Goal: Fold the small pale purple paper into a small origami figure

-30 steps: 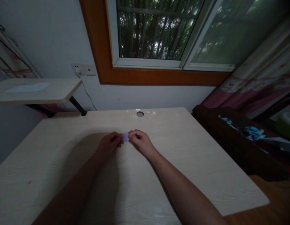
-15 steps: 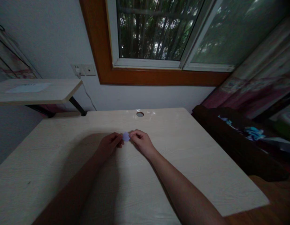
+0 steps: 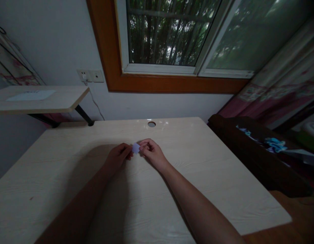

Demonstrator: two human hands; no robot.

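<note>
While the left hand (image 3: pixel 118 153) pinches the small purple piece (image 3: pixel 136 148) over the table (image 3: pixel 210 166), the right hand (image 3: pixel 154 153), loosely curled, meets its opposite edge, hold unclear; light fingertip pressure should avoid creasing it.

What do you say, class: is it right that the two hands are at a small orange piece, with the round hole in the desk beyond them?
Not quite: the small piece is pale purple, not orange, as the head view shows. The left hand and right hand are at it, with the round hole in the desk beyond them.
</note>
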